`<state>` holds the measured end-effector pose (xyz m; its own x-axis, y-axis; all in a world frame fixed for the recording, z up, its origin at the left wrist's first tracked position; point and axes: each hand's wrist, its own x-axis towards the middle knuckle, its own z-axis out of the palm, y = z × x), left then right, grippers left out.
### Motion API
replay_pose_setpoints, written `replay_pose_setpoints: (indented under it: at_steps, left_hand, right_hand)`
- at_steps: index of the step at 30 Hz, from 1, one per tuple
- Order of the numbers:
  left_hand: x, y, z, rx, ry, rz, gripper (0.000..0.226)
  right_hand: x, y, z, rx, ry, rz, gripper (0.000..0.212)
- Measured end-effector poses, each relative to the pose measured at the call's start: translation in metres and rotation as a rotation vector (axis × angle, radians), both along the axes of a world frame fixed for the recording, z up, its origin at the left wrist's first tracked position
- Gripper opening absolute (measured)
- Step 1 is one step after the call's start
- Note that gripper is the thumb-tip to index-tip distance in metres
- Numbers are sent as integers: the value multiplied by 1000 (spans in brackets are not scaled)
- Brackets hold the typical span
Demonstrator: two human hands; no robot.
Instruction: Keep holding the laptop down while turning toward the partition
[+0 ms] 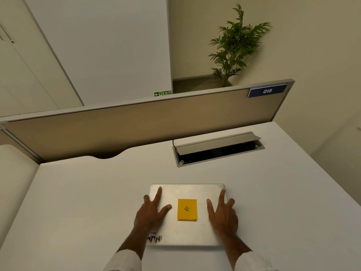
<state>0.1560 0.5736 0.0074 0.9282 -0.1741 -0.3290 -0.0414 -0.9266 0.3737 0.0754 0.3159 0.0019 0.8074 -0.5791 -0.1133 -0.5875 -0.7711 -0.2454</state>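
Hands lie flat on a closed silver laptop (187, 214) that sits on the white tabletop (78, 202), near the front edge. Left hand (151, 211) presses the lid's left part with straight, spread fingers, its grip loose and holding nothing; right hand (223, 213) does the same on the right part, fingers splayed and its grip likewise empty. Between the two hands a yellow sticky note (187, 209) is stuck to the lid, with a handwritten mark on it. A black-lettered sticker (154, 239) shows at the lid's near left corner, beside the left wrist. White sleeves cover both forearms. Farther back on the tabletop a cable hatch (217, 148) stands with its flap raised. Behind it runs a beige partition (136, 124) bearing a blue number plate (267, 91), and a green plant (234, 45) rises beyond.
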Motion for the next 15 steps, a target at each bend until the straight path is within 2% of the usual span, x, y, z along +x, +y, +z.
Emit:
replay_pose_setpoints:
  at_steps: [15]
  left_hand:
    - [-10,9,-2,113,-20,-110,86]
  right_hand:
    - [-18,-7,-11,-135,38,151,78]
